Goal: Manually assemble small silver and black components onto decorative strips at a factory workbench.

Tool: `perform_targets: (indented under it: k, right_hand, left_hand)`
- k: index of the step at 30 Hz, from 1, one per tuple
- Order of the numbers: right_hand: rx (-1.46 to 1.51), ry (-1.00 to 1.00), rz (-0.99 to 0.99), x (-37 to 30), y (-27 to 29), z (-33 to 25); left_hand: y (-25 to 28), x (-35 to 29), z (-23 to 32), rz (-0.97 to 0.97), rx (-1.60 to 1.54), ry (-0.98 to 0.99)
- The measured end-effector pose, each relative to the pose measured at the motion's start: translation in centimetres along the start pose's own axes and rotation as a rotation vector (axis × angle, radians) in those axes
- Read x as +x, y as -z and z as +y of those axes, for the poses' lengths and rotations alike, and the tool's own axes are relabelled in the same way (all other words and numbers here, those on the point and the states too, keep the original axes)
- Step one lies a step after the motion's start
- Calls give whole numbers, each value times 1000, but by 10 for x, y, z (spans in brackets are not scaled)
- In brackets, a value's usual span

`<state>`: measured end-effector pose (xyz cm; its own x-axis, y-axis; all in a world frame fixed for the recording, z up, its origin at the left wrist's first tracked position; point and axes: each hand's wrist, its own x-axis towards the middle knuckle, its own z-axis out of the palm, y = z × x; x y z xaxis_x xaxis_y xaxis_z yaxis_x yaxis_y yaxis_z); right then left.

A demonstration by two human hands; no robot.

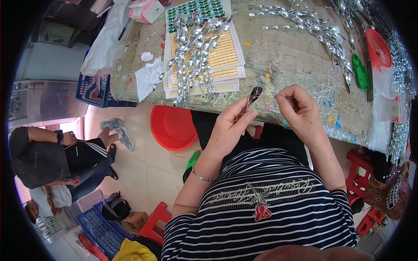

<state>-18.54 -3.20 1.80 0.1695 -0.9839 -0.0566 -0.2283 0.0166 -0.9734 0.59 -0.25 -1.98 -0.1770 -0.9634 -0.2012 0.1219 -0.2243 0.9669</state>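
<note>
Over the table's near edge, my left hand [233, 122] is closed on a small shiny silver piece [256, 92], its rounded dark-mirrored end standing up past the fingertips. My right hand [300, 106] is just to the right, apart from it, thumb and fingers pinched together; whatever they hold is too fine to see. Beside that hand lies a loose tangle of white thread [324, 89]. Twisted silver strips [191, 56] lie in a bunch on printed sheets [228, 50] at the left, and more twisted silver strips [300, 27] spread across the far right.
The worn table [257, 52] also bears a green plastic holder [360, 71], a red basket [378, 48], crumpled white paper [149, 78] and a tissue pack [146, 11]. Silver strands [400, 104] hang at the right. A red basin [172, 126] stands below; people sit at left and right.
</note>
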Motion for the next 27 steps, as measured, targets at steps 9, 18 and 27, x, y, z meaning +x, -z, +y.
perform_targets:
  k: [9,18,27]
  right_hand:
    - [-9,17,15,0,-1,3]
    - [-76,51,19,1,-4,2]
    - [-141,109,-24,1,-10,9]
  left_hand:
    - [1,-2,-6,4,10,-13]
    - [2,-3,-7,12,41,-38]
    - [0,-4,-8,-103,87,-100]
